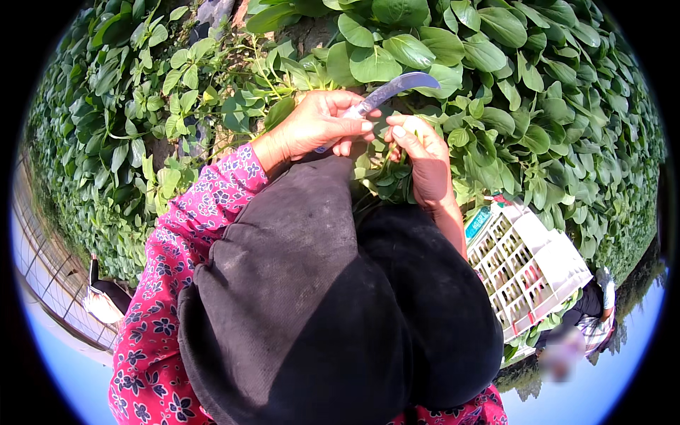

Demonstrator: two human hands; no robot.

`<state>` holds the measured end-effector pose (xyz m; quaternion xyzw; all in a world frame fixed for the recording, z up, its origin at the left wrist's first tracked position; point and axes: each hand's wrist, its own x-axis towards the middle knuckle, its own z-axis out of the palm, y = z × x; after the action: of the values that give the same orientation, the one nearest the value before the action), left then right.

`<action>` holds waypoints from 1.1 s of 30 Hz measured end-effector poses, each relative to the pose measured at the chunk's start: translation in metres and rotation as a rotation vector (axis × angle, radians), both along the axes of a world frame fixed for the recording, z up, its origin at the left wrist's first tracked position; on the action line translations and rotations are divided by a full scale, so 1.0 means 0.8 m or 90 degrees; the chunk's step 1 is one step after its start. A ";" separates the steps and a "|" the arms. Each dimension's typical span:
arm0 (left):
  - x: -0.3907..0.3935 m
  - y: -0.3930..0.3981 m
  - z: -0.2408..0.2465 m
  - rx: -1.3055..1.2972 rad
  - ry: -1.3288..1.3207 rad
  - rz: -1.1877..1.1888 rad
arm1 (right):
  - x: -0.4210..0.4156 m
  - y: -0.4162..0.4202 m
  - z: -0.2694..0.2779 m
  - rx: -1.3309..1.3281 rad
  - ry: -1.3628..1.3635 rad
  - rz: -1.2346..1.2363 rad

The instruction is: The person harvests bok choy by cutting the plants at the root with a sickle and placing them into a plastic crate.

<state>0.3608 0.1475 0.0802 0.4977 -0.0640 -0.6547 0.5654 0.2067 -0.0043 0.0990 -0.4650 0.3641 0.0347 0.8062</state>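
In my left hand (324, 125) is a small curved harvesting knife (390, 93). Its handle runs under my thumb, and the bare metal blade points up and to the right, over the leaves. My right hand (422, 154) pinches a few thin green stems (394, 149) between thumb and fingers, just right of the knife handle. Small leaves (396, 183) hang below that grip, partly hidden by the hand. Both hands are close together above my dark-trousered knees (297, 255), before a bed of broad-leaved greens (374, 64).
A white plastic crate (558, 260) with slotted sides stands at my right, leafy greens beside it. Beyond it is another person (592, 324) in a plaid shirt. Far left, a second person (109, 300) is near a metal-framed structure (53, 287). Weedy plants (186, 74) grow at the upper left.
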 end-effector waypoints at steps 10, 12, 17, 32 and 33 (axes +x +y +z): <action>-0.031 -0.031 -0.030 -0.013 -0.632 -0.228 | 0.023 -0.015 0.051 -0.647 0.161 0.338; -0.034 -0.053 -0.038 -0.004 -0.630 -0.272 | 0.015 -0.036 0.031 -0.792 0.220 0.376; -0.046 -0.085 -0.058 -0.032 -0.622 -0.333 | -0.036 -0.085 0.010 -0.972 0.372 0.361; -0.048 -0.085 -0.050 -0.033 -0.640 -0.357 | -0.115 -0.063 -0.037 -0.931 0.473 0.105; -0.055 -0.090 -0.053 -0.070 -0.635 -0.298 | -0.116 -0.063 -0.038 -0.926 0.472 0.105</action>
<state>0.3168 0.0756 0.0381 0.6898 -0.4670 -0.4434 0.3308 0.1137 -0.0548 0.0683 -0.8551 0.5030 0.0004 0.1252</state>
